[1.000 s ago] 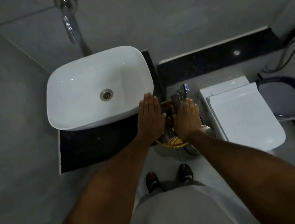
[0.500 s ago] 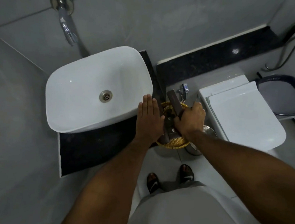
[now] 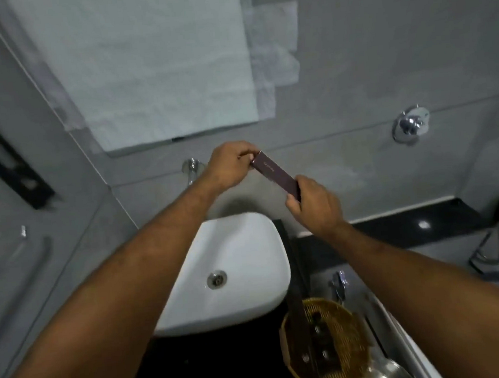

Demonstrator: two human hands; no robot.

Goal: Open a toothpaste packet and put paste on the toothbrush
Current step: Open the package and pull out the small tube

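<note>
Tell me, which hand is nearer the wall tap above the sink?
Left. The left hand is just right of the wall tap, gripping the packet's far end; the right hand holds its near end, farther right.

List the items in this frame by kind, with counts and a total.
Hands: 2 (left hand, right hand)
Dark packet, held at both ends: 1
White sink: 1
Woven basket: 1
Total: 5

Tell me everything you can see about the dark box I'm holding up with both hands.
The dark box is a long, slim, maroon carton, cardboard by its look, with small pale lettering too fine to read. It is held in the air above the sink, slanting from upper left to lower right. The left hand pinches its upper end and the right hand grips its lower end. It looks unopened.
</note>
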